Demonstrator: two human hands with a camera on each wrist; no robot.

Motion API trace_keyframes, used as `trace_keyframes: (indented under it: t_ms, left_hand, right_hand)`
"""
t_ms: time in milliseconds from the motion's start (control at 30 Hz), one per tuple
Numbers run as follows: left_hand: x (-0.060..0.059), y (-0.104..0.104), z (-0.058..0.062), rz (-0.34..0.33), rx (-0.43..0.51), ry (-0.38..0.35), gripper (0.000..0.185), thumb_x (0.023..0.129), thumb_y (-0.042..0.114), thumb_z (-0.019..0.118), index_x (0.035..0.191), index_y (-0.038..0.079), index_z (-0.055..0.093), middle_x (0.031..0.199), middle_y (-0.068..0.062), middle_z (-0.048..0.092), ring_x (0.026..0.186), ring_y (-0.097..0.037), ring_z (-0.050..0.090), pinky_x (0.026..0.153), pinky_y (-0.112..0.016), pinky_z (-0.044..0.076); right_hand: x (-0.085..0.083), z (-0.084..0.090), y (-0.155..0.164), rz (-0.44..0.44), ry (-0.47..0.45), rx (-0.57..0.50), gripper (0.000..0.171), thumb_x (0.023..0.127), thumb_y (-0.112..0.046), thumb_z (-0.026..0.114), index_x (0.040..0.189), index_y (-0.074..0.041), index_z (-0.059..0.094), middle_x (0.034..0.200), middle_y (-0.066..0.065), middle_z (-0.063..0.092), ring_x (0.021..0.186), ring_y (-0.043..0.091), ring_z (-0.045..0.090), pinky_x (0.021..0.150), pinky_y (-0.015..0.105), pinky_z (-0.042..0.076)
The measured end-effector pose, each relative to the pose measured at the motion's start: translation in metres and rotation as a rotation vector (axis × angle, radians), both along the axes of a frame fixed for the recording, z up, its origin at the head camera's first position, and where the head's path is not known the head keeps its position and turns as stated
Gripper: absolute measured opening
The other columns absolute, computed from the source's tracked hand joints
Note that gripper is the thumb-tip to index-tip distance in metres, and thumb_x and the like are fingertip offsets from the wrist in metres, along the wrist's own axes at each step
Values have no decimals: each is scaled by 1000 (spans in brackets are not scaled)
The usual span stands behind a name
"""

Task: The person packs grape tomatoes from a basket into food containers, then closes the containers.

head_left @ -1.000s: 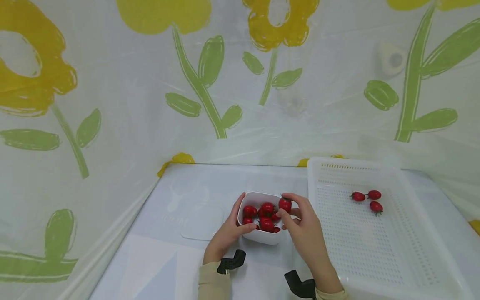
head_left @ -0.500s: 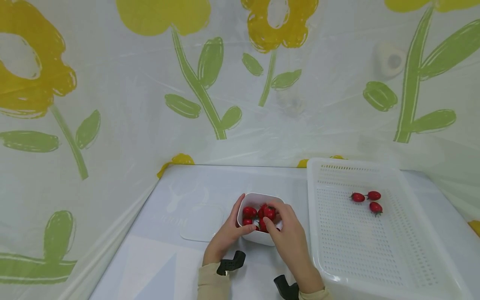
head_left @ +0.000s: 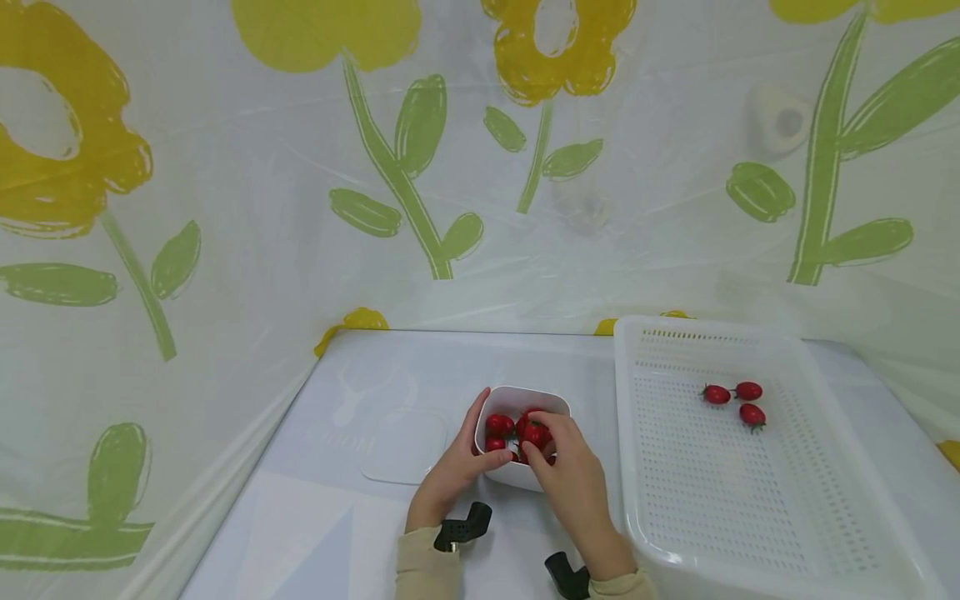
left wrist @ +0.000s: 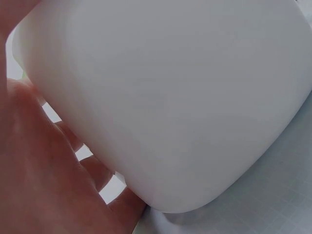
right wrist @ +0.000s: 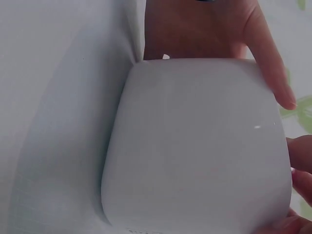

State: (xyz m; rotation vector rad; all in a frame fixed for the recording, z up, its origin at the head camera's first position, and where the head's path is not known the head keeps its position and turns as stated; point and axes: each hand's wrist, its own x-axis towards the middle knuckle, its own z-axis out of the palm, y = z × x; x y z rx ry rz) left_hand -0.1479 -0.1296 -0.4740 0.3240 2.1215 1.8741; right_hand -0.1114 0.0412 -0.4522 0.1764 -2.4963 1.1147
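In the head view a small white container [head_left: 506, 475] holds several red cherry tomatoes [head_left: 497, 425]. My left hand [head_left: 450, 471] grips its left side, thumb over the near rim. My right hand [head_left: 577, 479] reaches in from the right and pinches one cherry tomato [head_left: 536, 434] between thumb and fingers, low among the others. In the left wrist view the container's smooth outer wall [left wrist: 165, 97] fills most of the picture, with the left hand's fingers [left wrist: 97, 173] against it. The right wrist view shows the container's outside [right wrist: 195, 146], which hides the tomatoes.
To the right stands a large white perforated basket [head_left: 712, 492] with three cherry tomatoes [head_left: 752, 415] on its floor. A thin clear lid [head_left: 401, 454] lies on the table [head_left: 315, 517] to the left. A flower-printed curtain [head_left: 262, 208] hangs behind the table.
My right hand has moved left and down, carrying the pinched tomato from the container's right rim into it. The left hand and container have stayed put.
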Motion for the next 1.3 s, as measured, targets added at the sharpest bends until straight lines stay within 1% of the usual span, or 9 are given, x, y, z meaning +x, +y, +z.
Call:
trace_keyframes:
  t_ms: [133, 333, 467, 600, 733, 900, 1000, 1133, 1300]
  left_hand:
    - [6, 1, 13, -9, -8, -10, 85, 78, 34, 67, 141, 40, 10, 145, 4, 15, 131, -24, 13, 97, -58, 23]
    - [7, 2, 15, -8, -19, 0, 86, 78, 35, 66, 142, 37, 9, 145, 3, 15, 131, -25, 15, 96, -57, 25]
    - [8, 2, 16, -14, 0, -7, 86, 79, 33, 66, 142, 35, 8, 144, 0, 16, 130, -26, 17, 97, -56, 25]
    - [9, 2, 18, -19, 10, -16, 85, 79, 32, 66, 142, 36, 8, 143, 0, 19, 129, -25, 20, 98, -53, 27]
    - [6, 2, 12, -15, 18, -17, 84, 79, 32, 66, 141, 39, 10, 142, 1, 20, 128, -25, 21, 97, -54, 27]
    - [-3, 0, -6, 4, 20, -7, 79, 79, 29, 66, 136, 49, 14, 140, 6, 23, 128, -23, 22, 96, -54, 28]
    - [-7, 0, -15, 10, 16, 5, 78, 80, 28, 65, 135, 52, 15, 139, 7, 24, 127, -22, 23, 96, -54, 29]
    - [-8, 0, -18, 7, 23, 22, 79, 80, 27, 64, 136, 50, 14, 139, 7, 24, 127, -23, 24, 95, -54, 29]
    - [-7, 0, -16, 9, 14, 15, 79, 80, 27, 65, 136, 50, 13, 139, 8, 24, 127, -23, 22, 95, -55, 29]
  right_hand:
    - [0, -2, -1, -9, 44, 35, 39, 75, -16, 71, 112, -22, 57, 101, -4, 53, 65, 3, 47, 56, 19, 46]
    - [-1, -4, -2, -18, 75, 46, 41, 75, -14, 72, 113, -20, 58, 108, -1, 52, 66, 4, 49, 58, 20, 48]
    - [-1, -4, -2, -16, 79, 33, 40, 75, -13, 71, 113, -19, 58, 110, 0, 51, 66, 6, 49, 54, 18, 47]
    - [0, -3, -1, -11, 67, -14, 36, 77, -12, 68, 111, -18, 59, 110, -1, 50, 63, 5, 46, 51, 17, 44]
    - [1, 0, 0, -8, 63, -68, 31, 80, -13, 65, 110, -18, 60, 109, -4, 50, 62, 4, 44, 50, 17, 44]
    - [5, 7, 0, 8, 106, -110, 29, 81, -12, 64, 109, -17, 60, 109, -6, 50, 64, 4, 45, 53, 18, 45]
    - [8, 14, 0, 27, 126, -140, 28, 81, -11, 63, 109, -17, 60, 109, -9, 50, 67, 3, 46, 54, 18, 46]
    - [13, 25, 2, 67, 168, -185, 27, 82, -10, 62, 107, -19, 60, 106, -11, 51, 70, 3, 48, 52, 18, 45]
    - [19, 40, 8, 113, 214, -206, 27, 83, -9, 61, 108, -20, 60, 100, -8, 55, 72, 4, 50, 51, 20, 44]
